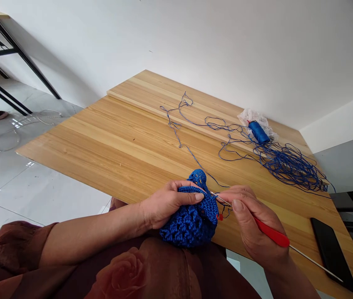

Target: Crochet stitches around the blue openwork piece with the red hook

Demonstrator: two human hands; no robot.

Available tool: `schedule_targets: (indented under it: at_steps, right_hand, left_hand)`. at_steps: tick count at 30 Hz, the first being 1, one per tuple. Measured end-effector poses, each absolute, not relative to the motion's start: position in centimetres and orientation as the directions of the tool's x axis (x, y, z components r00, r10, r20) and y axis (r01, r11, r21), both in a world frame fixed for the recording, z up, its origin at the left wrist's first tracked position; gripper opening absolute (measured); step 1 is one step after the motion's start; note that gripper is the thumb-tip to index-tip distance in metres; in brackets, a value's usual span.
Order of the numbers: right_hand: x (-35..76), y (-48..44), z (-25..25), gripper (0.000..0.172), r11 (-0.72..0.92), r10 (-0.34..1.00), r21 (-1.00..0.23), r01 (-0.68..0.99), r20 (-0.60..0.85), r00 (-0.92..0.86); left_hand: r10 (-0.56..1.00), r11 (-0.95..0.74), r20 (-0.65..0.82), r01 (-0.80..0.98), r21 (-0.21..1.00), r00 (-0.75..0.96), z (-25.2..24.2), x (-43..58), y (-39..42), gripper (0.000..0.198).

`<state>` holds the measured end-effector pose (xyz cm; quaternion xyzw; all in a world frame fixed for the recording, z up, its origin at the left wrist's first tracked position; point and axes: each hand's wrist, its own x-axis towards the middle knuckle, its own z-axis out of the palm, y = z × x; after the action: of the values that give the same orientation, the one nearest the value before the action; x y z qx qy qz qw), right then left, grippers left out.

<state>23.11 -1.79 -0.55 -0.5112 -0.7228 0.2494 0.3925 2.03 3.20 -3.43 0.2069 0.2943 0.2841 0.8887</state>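
Note:
My left hand (170, 202) grips a blue crocheted piece (185, 226) by its upper edge, thumb on top, over my lap at the table's near edge. In my right hand (254, 220) is a crochet hook (271, 232) with a red handle, its thin metal tip touching the work's right edge. A long pale shaft sticks out behind the handle. A small red stitch marker (220, 216) hangs at the right side of the piece. From the work a blue yarn strand (192, 153) runs away across the table. My fingers partly hide the stitches at the hook.
The wooden table (101, 137) stands against a white wall. At its right lie a blue yarn spool (259, 132) on a crumpled plastic bag (251, 116), a loose yarn tangle (295, 166) and a black phone (334, 253). A black-legged table (23, 54) stands at the far left.

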Motion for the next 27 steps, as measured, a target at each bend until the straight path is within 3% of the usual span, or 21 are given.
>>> schedule_targets:
  at_steps: [15, 27]
  right_hand:
    - [23.2, -1.9, -0.7, 0.024, 0.377, 0.925, -0.724, 0.577, 0.329, -0.191]
    - [24.8, 0.2, 2.3, 0.025, 0.632, 0.77, -0.506, 0.587, 0.327, -0.547]
  left_hand:
    - [0.647, 0.737, -0.426, -0.375, 0.563, 0.633, -3.5, 1.9, 3.0, 0.03]
    - [0.665, 0.724, -0.449, -0.365, 0.586, 0.597, -3.3, 2.0, 2.9, 0.033]
